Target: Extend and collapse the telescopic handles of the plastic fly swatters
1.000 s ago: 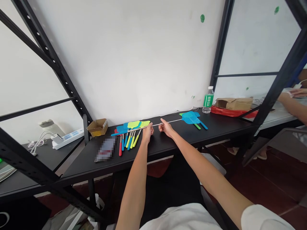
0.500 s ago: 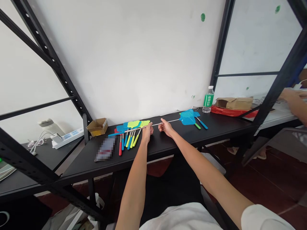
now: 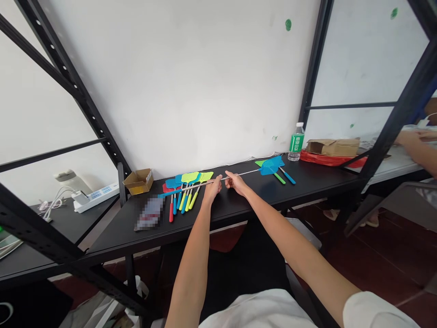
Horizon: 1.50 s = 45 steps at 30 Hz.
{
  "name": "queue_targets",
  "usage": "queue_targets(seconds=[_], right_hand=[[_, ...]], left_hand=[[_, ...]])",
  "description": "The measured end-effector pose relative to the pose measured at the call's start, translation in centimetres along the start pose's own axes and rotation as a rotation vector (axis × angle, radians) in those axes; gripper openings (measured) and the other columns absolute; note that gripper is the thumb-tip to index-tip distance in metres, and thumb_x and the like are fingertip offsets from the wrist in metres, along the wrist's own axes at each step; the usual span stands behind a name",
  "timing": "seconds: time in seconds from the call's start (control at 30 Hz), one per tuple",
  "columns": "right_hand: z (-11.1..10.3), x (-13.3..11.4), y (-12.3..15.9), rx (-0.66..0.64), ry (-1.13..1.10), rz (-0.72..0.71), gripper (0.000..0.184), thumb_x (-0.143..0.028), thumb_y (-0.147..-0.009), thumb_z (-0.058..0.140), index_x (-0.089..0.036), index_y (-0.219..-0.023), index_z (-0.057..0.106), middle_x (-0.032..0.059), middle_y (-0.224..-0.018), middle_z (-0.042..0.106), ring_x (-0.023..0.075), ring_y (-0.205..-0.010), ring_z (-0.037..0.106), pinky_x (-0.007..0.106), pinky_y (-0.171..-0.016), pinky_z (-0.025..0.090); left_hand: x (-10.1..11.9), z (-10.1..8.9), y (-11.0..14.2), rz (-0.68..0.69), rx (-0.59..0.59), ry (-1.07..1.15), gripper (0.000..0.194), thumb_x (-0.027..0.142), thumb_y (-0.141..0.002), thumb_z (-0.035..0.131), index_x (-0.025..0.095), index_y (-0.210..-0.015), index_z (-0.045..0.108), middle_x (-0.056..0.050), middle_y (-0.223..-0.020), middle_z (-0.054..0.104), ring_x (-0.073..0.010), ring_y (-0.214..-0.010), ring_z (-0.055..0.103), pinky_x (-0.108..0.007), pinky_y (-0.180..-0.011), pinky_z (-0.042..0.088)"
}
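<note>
Both my hands grip the thin metal rod of one extended blue fly swatter [image 3: 270,167] above a black table [image 3: 239,205]. My left hand [image 3: 211,189] is closed on the rod toward its blue handle end, and my right hand [image 3: 235,182] pinches the rod just to the right. The swatter's blue head sits tilted up at the right end, over two other swatters [image 3: 284,175] lying on the table. A pile of several collapsed swatters [image 3: 184,189] in blue, yellow-green and red lies to the left of my left hand.
A small open cardboard box [image 3: 139,181] stands at the back left, a green-labelled water bottle [image 3: 297,142] at the back right. A red tray with a brown box [image 3: 332,152] lies beyond it. Black rack posts frame both sides. Another person's arm [image 3: 416,146] works at the far right.
The swatter's blue head has tipped up on edge at the right end. My left hand has shifted slightly along the rod. The other person's arm has moved at the far right.
</note>
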State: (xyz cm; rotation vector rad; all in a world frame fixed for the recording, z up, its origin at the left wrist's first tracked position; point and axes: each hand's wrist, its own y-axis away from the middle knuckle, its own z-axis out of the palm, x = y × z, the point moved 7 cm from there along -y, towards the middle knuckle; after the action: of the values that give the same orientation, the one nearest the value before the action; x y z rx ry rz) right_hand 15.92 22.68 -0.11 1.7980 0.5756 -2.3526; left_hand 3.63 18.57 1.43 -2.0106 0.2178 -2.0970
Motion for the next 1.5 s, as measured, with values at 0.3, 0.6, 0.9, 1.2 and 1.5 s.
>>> queue_targets(seconds=[0.3, 0.6, 0.9, 1.2, 1.5], right_hand=[[-1.2, 0.0, -0.5, 0.136, -0.225, -0.046, 0.049, -0.057, -0.079, 0.067, -0.022, -0.050, 0.049, -0.0006, -0.045, 0.051, 0.0110, -0.041, 0.043, 0.028, -0.048, 0.036], [0.6, -0.4, 0.4, -0.044, 0.087, 0.000, 0.062, -0.071, -0.081, 0.060, -0.017, -0.050, 0.064, 0.0032, -0.046, 0.056, 0.0113, -0.045, 0.050, 0.026, -0.052, 0.038], [1.2, -0.7, 0.6, -0.093, 0.110, -0.016, 0.050, -0.061, -0.078, 0.069, -0.016, -0.055, 0.070, 0.0035, -0.049, 0.060, 0.0118, -0.049, 0.053, 0.027, -0.055, 0.040], [1.3, -0.2, 0.0, -0.080, 0.129, -0.020, 0.045, -0.058, -0.079, 0.070, -0.014, -0.069, 0.078, 0.0075, -0.062, 0.071, 0.0109, -0.053, 0.056, 0.025, -0.056, 0.040], [1.3, -0.2, -0.1, -0.079, 0.132, -0.020, 0.044, -0.057, -0.079, 0.069, -0.015, -0.071, 0.079, 0.0093, -0.067, 0.074, 0.0111, -0.053, 0.056, 0.025, -0.053, 0.038]], left_hand=[[0.0, -2.8, -0.6, 0.037, 0.290, 0.245, 0.047, 0.054, -0.096, 0.035, 0.025, -0.060, 0.027, 0.007, -0.048, 0.026, -0.0080, -0.039, 0.024, -0.022, -0.039, 0.020], [0.2, -0.2, 0.1, -0.018, 0.038, 0.093, 0.046, 0.032, -0.090, 0.054, 0.021, -0.050, 0.036, 0.004, -0.043, 0.033, -0.0076, -0.039, 0.031, -0.023, -0.041, 0.022], [-0.1, 0.0, -0.1, -0.035, -0.022, 0.037, 0.047, 0.037, -0.090, 0.052, 0.021, -0.049, 0.036, 0.004, -0.044, 0.033, -0.0076, -0.040, 0.029, -0.024, -0.042, 0.019], [-0.4, -1.1, -0.7, -0.029, 0.130, 0.122, 0.037, 0.033, -0.086, 0.048, 0.023, -0.054, 0.030, 0.007, -0.044, 0.028, -0.0064, -0.036, 0.023, -0.024, -0.040, 0.016], [-0.6, -1.6, -0.9, -0.035, 0.205, 0.145, 0.035, 0.031, -0.086, 0.047, 0.023, -0.057, 0.029, 0.008, -0.044, 0.026, -0.0063, -0.036, 0.023, -0.024, -0.039, 0.017]])
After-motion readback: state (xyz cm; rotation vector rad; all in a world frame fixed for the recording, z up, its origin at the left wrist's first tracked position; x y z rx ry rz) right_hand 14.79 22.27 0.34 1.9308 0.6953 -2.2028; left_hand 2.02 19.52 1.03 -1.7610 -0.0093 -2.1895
